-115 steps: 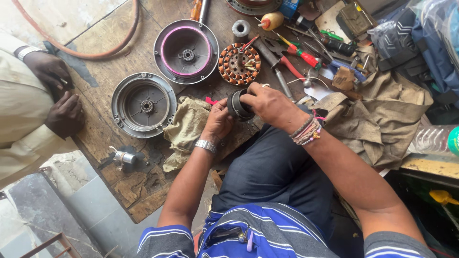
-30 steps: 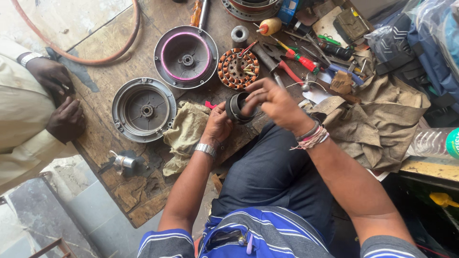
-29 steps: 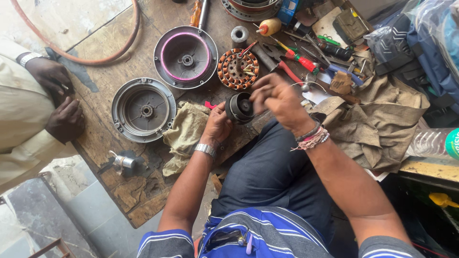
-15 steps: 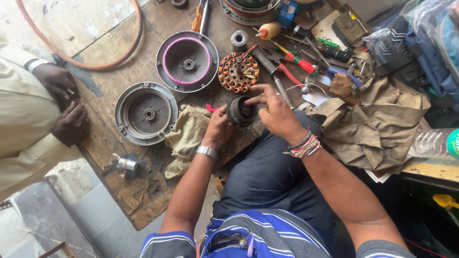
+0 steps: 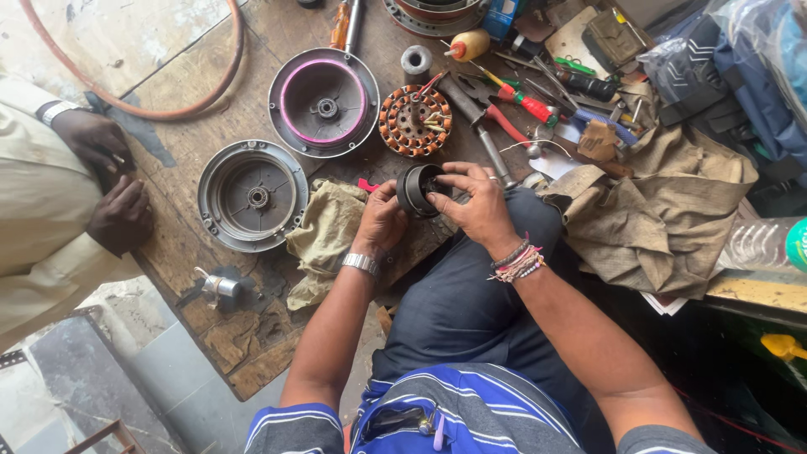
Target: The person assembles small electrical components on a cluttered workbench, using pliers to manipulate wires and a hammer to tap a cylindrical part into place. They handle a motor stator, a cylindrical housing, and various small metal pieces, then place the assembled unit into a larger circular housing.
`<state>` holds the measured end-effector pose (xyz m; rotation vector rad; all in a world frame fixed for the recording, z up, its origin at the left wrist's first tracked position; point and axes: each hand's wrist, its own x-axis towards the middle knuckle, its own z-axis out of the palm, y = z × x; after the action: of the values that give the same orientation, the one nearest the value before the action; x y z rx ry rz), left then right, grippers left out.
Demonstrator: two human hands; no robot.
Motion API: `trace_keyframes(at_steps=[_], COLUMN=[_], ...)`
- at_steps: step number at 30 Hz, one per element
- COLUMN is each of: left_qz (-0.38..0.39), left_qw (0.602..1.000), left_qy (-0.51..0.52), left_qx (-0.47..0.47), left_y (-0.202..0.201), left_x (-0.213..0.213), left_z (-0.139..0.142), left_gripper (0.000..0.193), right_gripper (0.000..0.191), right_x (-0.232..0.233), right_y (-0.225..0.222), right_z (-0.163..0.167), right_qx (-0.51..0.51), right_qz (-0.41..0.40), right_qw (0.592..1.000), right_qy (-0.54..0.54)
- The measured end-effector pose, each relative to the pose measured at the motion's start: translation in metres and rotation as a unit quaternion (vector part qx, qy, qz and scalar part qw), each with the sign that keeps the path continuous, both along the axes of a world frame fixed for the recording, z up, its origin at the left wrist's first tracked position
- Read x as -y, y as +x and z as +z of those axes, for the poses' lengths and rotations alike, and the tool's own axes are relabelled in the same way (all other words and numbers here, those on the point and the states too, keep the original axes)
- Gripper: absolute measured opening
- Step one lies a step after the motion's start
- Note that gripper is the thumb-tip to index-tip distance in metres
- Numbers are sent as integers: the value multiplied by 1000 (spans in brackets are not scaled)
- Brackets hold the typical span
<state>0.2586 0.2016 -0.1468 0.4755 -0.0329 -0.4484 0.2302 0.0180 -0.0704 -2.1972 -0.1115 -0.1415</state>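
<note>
Both our hands meet on a small black ring-shaped part (image 5: 418,189) held just above the near edge of the wooden workbench (image 5: 210,101), over our lap. Our left hand (image 5: 380,220) grips its left side with the fingers wrapped round the rim, a metal watch on that wrist. Our right hand (image 5: 475,204) closes over its right side, fingertips pressed into the open middle, beaded bands at the wrist.

Just beside our left hand lies a crumpled dirty rag (image 5: 324,240). Right above the part sits a round copper-wound stator (image 5: 415,120). Left of that we see a round housing with a pink inner ring (image 5: 324,102), and nearer us a grey metal end cover (image 5: 252,196). To the right lie red-handled pliers (image 5: 492,113), screwdrivers and a heap of brown cloth (image 5: 664,210).

At the left edge, another person's hands (image 5: 109,181) rest together on the bench corner.
</note>
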Motion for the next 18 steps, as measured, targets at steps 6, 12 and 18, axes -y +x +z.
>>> trace_keyframes(at_steps=[6, 12, 18], left_qz=[1, 27, 15], left_qw=[1000, 996, 967], left_qy=[10, 78, 235], left_qx=[7, 37, 92], left_y=[-2, -6, -9], left_x=[0, 5, -9], left_z=[-4, -1, 21], left_gripper=[21, 17, 19], right_gripper=[36, 39, 81], right_x=[6, 5, 40], right_y=[1, 4, -12], right_z=[-5, -4, 24], right_qx=[-27, -94, -8], right_qz=[33, 35, 183], right_qw=[995, 976, 976], right_qy=[92, 195, 114])
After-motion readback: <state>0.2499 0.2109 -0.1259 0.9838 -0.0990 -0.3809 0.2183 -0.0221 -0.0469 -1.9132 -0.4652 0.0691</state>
